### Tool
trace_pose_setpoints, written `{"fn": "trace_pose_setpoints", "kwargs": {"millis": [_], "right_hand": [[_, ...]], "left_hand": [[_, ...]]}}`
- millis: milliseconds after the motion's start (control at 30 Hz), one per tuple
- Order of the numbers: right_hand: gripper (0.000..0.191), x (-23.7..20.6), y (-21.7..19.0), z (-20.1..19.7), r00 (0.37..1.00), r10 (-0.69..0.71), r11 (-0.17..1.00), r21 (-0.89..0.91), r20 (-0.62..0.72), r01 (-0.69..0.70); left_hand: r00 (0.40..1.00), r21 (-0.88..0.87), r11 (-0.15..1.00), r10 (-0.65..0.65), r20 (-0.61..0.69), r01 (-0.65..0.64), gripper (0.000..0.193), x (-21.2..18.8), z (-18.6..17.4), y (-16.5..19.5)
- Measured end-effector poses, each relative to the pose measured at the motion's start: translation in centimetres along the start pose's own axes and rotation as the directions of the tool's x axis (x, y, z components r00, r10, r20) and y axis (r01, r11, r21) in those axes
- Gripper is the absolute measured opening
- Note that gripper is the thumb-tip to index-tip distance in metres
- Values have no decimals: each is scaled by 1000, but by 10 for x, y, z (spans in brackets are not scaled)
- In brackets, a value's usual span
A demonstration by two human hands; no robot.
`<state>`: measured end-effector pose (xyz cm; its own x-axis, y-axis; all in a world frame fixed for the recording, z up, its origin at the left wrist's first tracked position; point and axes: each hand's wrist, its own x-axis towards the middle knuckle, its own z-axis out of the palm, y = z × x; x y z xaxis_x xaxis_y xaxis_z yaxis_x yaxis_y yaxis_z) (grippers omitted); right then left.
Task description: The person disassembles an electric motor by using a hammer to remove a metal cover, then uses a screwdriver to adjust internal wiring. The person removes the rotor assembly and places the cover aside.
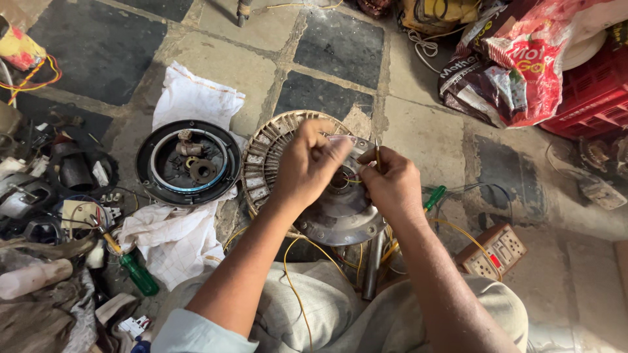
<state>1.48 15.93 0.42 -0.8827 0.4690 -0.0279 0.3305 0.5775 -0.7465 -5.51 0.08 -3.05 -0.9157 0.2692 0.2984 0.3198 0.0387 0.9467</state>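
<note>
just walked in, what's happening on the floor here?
A person sits on the stone floor with a ceiling-fan motor in front of the knees, its windings showing at the rim. The left hand pinches something small over the hub; the right hand holds a thin tool upright. A round black cover lies on white cloth to the left, a green-handled screwdriver nearby.

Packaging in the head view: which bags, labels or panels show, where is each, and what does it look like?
Printed plastic bag: top right on the floor, crumpled, red, white and dark brown.
Small wrapper: top left edge, yellow and red.
Switch box: right of the right hand, boxy, brown and white.
</note>
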Motion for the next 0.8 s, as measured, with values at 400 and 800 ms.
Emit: {"fn": "trace_pose_setpoints", "kwargs": {"millis": [400,800], "right_hand": [[14,1,14,13,1000,20,931,364,8,-21],[24,-12,2,2,983,-176,975,-143,-50,168]], "left_hand": [[884,444,784,465,41,-433,17,-13,11,11],[979,207,964,138,147,-167,18,-6,-15,13]]}}
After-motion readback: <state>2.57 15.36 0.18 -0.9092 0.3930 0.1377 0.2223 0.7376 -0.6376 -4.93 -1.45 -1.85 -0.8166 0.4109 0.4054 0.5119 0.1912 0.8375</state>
